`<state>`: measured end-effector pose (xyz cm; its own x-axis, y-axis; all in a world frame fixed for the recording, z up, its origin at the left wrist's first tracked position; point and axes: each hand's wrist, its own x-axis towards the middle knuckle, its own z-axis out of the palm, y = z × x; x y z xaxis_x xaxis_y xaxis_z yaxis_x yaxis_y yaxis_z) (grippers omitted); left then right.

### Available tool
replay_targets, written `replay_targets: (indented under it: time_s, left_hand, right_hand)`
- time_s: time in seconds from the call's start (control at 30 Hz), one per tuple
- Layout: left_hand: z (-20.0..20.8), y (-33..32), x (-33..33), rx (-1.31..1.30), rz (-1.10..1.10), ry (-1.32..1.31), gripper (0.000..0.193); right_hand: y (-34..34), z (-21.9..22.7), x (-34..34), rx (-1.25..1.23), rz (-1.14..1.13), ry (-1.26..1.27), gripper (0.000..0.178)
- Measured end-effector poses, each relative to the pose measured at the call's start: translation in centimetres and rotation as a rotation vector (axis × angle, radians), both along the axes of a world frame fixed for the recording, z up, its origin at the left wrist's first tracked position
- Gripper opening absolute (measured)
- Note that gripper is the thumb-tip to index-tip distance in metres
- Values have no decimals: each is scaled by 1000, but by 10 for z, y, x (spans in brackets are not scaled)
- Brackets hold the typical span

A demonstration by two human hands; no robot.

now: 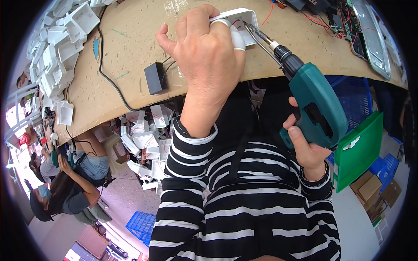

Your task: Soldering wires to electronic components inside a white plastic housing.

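My left hand (209, 56) is closed around a small white plastic casing (240, 15) at the far middle of the workbench. White finger covers (237, 40) sit on some of its fingers, and the little finger sticks out. Inside the casing a bit of red wire shows. My right hand (307, 148) grips a green soldering gun (320, 98) by its handle. The gun's metal tip, with a thin feed tube alongside, reaches into the open casing. Whether the tip touches anything there I cannot tell.
A black box (155, 78) with a cable lies near the bench edge. White casings (56, 56) are heaped at left, more (146, 139) below the bench. Circuit boards and wires (344, 26) lie far right, a green bin (359, 150) lower right. A co-worker (65, 191) sits at left.
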<state>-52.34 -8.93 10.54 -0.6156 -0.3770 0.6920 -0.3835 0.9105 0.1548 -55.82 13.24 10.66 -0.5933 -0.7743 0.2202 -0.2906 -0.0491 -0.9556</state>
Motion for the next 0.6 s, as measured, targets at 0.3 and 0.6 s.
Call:
replay_targets:
  time_s: [0.3,0.6]
  left_hand:
    - [2,0,0,-9,-8,11,8]
    - [1,-1,0,-7,10,-13,9]
  right_hand:
    - [-3,-3,-1,5,20,2,51]
    - [-4,-7,-3,15,16,6,51]
